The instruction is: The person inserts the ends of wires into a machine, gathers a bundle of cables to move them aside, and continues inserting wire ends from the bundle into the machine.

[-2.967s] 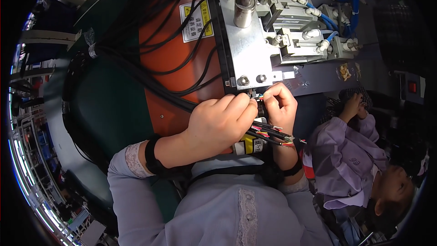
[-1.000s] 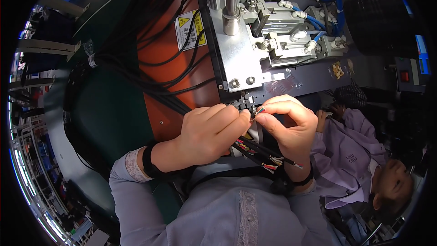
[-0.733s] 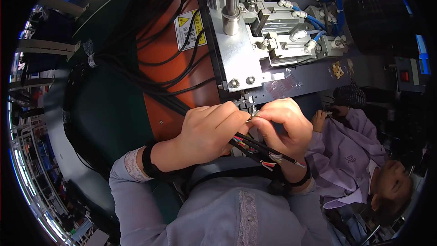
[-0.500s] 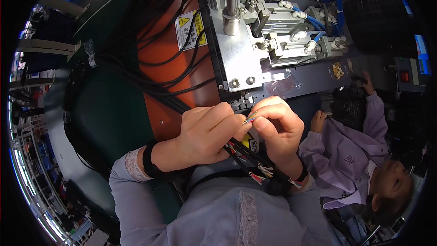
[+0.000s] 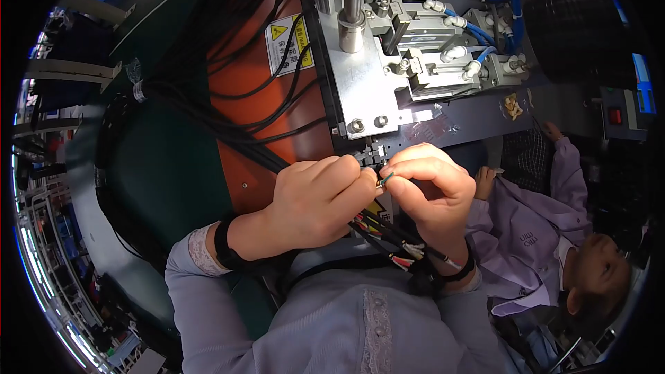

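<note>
My left hand (image 5: 315, 201) is closed around the end of a black cable, and thin coloured wires (image 5: 386, 180) stick out past its thumb and forefinger. From the right, my right hand (image 5: 433, 190) pinches at those wires with thumb and forefinger, close against the left fingertips. A green wire shows most clearly between the two hands. Below them hang several black cables (image 5: 377, 227) with stripped ends, whose fine red, white and yellow wires (image 5: 413, 251) fan out over my lap. My palms hide the rest of the held cable.
Ahead stands a metal fixture (image 5: 367, 83) with pneumatic cylinders and blue hoses (image 5: 478, 31). A bundle of black cables (image 5: 187, 107) runs over the orange surface (image 5: 242, 159) and green mat (image 5: 170, 159). At right sits a co-worker in a lilac jacket (image 5: 533, 221).
My right hand has shifted slightly right and its fingers have moved at the wires; a green wire now stands out. The hanging cable ends have swung a little right and up.
</note>
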A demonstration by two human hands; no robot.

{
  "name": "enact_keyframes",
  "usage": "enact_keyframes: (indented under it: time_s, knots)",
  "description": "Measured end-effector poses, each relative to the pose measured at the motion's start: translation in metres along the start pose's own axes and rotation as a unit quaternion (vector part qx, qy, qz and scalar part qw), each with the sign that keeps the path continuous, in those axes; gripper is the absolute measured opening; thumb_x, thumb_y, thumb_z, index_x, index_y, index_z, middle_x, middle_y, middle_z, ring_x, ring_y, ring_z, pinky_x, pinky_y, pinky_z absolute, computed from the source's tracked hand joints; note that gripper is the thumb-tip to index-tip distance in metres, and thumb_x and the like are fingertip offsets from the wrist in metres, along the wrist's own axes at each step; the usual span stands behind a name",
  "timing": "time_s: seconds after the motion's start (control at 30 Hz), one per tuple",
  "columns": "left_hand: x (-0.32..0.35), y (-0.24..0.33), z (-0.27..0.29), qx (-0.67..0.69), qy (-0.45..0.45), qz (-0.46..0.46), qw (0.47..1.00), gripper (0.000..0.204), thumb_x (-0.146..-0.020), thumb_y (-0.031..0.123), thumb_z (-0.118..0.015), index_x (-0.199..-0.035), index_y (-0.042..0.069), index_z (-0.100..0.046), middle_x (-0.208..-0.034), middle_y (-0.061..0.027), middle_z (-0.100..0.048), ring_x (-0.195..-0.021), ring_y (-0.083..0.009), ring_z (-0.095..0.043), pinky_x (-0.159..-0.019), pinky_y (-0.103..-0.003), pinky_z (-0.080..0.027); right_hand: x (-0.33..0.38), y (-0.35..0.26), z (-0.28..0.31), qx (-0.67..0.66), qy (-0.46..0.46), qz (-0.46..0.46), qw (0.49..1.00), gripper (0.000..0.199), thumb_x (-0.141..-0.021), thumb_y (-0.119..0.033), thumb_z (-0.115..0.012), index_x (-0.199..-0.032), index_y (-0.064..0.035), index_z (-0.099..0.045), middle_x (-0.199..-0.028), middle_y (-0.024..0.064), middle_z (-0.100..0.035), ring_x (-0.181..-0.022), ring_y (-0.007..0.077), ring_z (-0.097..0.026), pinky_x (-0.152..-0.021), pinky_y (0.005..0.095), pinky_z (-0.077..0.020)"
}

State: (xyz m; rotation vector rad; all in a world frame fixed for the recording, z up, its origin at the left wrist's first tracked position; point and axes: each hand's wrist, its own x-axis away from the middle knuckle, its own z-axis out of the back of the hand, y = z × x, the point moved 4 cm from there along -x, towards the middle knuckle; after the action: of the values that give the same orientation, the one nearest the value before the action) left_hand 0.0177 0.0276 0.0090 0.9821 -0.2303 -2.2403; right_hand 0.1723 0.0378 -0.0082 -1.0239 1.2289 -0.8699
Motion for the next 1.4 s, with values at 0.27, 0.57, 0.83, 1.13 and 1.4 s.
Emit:
enact_keyframes:
  time_s: [0.27, 0.57, 0.83, 1.13, 1.4]
  knots:
    - [0.001, -0.005, -0.009, -0.050, -0.071, -0.036, 0.996, 0.034, -0.070, 0.024, -0.066, -0.095, 0.002, -0.064, -0.075, -0.0032, -0.054, -0.057, -0.0152, -0.054, -0.045, -0.026, -0.038, -0.005, 0.000, 0.014, 0.079, -0.100, -0.038, 0.991, 0.010, -0.071, 0.002, -0.072, -0.078, 0.0009, -0.064, -0.076, 0.0109, -0.064, -0.070, 0.0186, -0.062, -0.063, 0.0269, -0.0484]
    - [0.018, -0.013, -0.013, -0.097, -0.095, 0.001, 0.991, 0.041, -0.068, 0.014, -0.062, -0.108, 0.006, -0.066, -0.076, 0.0004, -0.055, -0.058, -0.0110, -0.052, -0.046, -0.023, -0.038, 0.008, 0.044, 0.002, 0.187, -0.008, -0.020, 0.982, 0.007, -0.074, 0.005, -0.065, -0.079, 0.0033, -0.061, -0.077, 0.0102, -0.060, -0.070, 0.0175, -0.058, -0.065, 0.0261, -0.0454]
    - [0.022, -0.018, -0.015, -0.099, -0.115, 0.010, 0.988, 0.038, -0.066, 0.012, -0.062, -0.104, 0.006, -0.067, -0.076, 0.0023, -0.053, -0.058, -0.0095, -0.050, -0.045, -0.023, -0.037, 0.003, 0.054, -0.010, 0.197, -0.015, -0.052, 0.979, 0.005, -0.077, 0.003, -0.062, -0.076, 0.0033, -0.058, -0.072, 0.0086, -0.057, -0.066, 0.0172, -0.054, -0.063, 0.0272, -0.0434]
    - [0.029, -0.020, -0.016, -0.142, -0.140, 0.032, 0.979, 0.034, -0.067, 0.012, -0.062, -0.100, 0.005, -0.067, -0.074, 0.0020, -0.048, -0.058, -0.0103, -0.048, -0.046, -0.023, -0.037, 0.004, 0.058, -0.021, 0.242, -0.016, -0.008, 0.970, 0.009, -0.070, 0.003, -0.064, -0.072, 0.0000, -0.056, -0.067, 0.0100, -0.053, -0.062, 0.0255, -0.052, -0.058, 0.0322, -0.0426]
    - [0.020, -0.020, -0.019, -0.148, -0.145, 0.044, 0.977, 0.033, -0.068, 0.012, -0.061, -0.100, 0.008, -0.068, -0.075, 0.0011, -0.049, -0.058, -0.0105, -0.051, -0.047, -0.024, -0.039, 0.008, 0.071, -0.014, 0.158, 0.044, -0.130, 0.978, 0.009, -0.071, 0.004, -0.064, -0.071, 0.0009, -0.056, -0.068, 0.0090, -0.055, -0.061, 0.0219, -0.053, -0.058, 0.0313, -0.0436]
